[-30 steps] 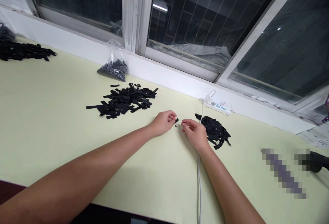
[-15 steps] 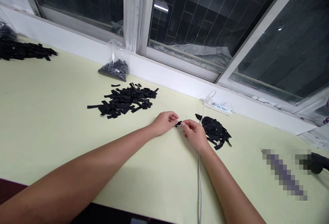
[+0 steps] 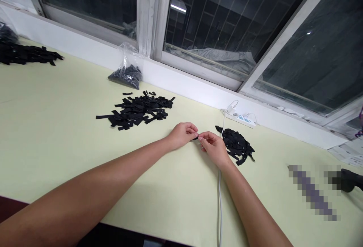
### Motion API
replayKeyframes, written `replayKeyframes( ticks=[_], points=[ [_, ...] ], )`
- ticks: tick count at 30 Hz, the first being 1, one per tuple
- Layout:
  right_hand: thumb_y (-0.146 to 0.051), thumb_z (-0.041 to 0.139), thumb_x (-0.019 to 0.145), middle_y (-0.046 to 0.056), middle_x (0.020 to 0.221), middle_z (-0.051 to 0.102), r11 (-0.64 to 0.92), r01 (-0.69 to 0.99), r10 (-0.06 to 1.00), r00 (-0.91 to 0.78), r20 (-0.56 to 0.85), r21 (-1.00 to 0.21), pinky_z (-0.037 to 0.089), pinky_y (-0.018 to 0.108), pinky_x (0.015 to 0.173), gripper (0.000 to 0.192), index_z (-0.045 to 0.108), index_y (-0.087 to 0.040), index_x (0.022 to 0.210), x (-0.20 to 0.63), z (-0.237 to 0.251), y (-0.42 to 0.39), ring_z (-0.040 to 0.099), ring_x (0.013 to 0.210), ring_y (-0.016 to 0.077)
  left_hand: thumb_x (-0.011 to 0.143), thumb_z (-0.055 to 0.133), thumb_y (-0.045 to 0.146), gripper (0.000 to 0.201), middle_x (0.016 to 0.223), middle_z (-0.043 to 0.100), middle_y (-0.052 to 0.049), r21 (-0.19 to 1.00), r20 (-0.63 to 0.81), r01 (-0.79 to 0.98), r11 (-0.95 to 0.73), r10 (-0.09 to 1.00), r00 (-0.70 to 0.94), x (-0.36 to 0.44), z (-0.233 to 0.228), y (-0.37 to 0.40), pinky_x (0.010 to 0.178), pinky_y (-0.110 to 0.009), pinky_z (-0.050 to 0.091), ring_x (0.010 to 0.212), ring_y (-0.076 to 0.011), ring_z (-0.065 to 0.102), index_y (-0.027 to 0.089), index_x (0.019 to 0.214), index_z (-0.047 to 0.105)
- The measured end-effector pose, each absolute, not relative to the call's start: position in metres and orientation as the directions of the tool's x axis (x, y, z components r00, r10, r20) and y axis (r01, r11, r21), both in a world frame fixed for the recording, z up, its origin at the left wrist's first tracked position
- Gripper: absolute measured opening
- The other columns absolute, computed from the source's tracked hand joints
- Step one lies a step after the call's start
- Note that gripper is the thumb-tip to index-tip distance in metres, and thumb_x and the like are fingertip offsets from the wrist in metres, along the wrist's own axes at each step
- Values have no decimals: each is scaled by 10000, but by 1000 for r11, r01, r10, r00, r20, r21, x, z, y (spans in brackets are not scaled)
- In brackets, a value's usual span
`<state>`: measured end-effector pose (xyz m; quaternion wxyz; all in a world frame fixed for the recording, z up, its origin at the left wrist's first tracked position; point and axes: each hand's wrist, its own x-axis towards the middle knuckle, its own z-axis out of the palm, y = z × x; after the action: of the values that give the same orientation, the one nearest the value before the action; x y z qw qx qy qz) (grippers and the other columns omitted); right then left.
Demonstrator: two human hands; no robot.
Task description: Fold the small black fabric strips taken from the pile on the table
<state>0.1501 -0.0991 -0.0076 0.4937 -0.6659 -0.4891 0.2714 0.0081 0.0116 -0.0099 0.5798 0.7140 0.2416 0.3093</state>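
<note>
Both hands meet over the middle of the pale yellow tabletop [image 3: 56, 133], fingertips pressed together around one small black strip [image 3: 195, 138], which is mostly hidden between them so that only a dark sliver shows. The left hand [image 3: 181, 134] pinches the strip from the left with thumb and forefinger, its other fingers curled in; the right hand [image 3: 214, 148] pinches the same strip from the right, knuckles raised and wrist resting low on the tabletop. The two hands touch at the fingertips, just above the surface. Just right of the right hand, nearly touching it, lies a small pile of black strips [image 3: 237, 145]. Farther off to the left, well apart from the hands, a larger, looser pile of black strips [image 3: 138, 110] spreads out, with a few stray pieces at its edges. Beyond that pile, against the white window ledge [image 3: 184, 84], a clear plastic bag [image 3: 127, 71] holds more dark pieces. At the far left edge another heap of black strips [image 3: 27, 55] stretches along the tabletop. A white power strip [image 3: 241, 118] sits by the ledge on the far side of the small pile, and a white cable [image 3: 220, 201] runs toward the near edge, passing under the right wrist. At the right edge lies a dark object [image 3: 350, 179], partly blurred.
</note>
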Motion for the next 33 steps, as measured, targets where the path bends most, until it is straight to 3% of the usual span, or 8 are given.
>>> replayKeyframes(
  ticks=[11, 14, 18, 24, 33],
  points=[
    [-557, 672, 754, -10, 634, 565, -73, 414, 907, 406, 113, -907, 467, 261, 539, 382, 662, -192, 865, 146, -3, -100, 503, 557, 115, 760, 728, 170, 161, 843, 739, -64, 991, 126, -54, -126, 690, 713, 7, -6, 8, 815, -313, 543, 817, -159, 694, 134, 903, 664],
    [-562, 683, 739, 36, 824, 649, -57, 417, 896, 422, 138, -907, 489, 261, 536, 406, 641, -202, 919, 146, -4, -99, 568, 655, 135, 745, 742, 168, 173, 810, 731, -55, 991, 129, -68, -116, 682, 720, 7, -4, 8, 806, -301, 541, 794, -151, 689, 128, 900, 675],
    [-551, 728, 699, 78, 1097, 662, -36, 302, 902, 421, 100, -953, 516, 264, 555, 566, 552, -239, 1137, 148, -6, -98, 633, 832, 175, 743, 733, 135, 156, 827, 727, -54, 991, 137, -101, -93, 673, 727, 7, -4, 9, 802, -287, 538, 780, -136, 682, 123, 886, 673],
    [-541, 727, 712, 22, 797, 651, -23, 270, 916, 392, 88, -963, 507, 261, 575, 515, 580, -211, 1080, 147, -6, -97, 603, 756, 160, 760, 708, 123, 151, 895, 731, -65, 983, 179, -164, -85, 643, 745, 8, -6, 8, 831, -293, 537, 835, -136, 681, 131, 901, 654],
    [-542, 752, 647, 1, 702, 605, -48, 286, 876, 472, 97, -957, 506, 281, 540, 521, 615, -192, 1009, 149, -4, -96, 536, 623, 132, 772, 690, 187, 165, 921, 713, -74, 971, 213, -74, -229, 673, 709, 10, -5, 4, 750, -290, 529, 778, -146, 652, 132, 923, 652]
  ],
)
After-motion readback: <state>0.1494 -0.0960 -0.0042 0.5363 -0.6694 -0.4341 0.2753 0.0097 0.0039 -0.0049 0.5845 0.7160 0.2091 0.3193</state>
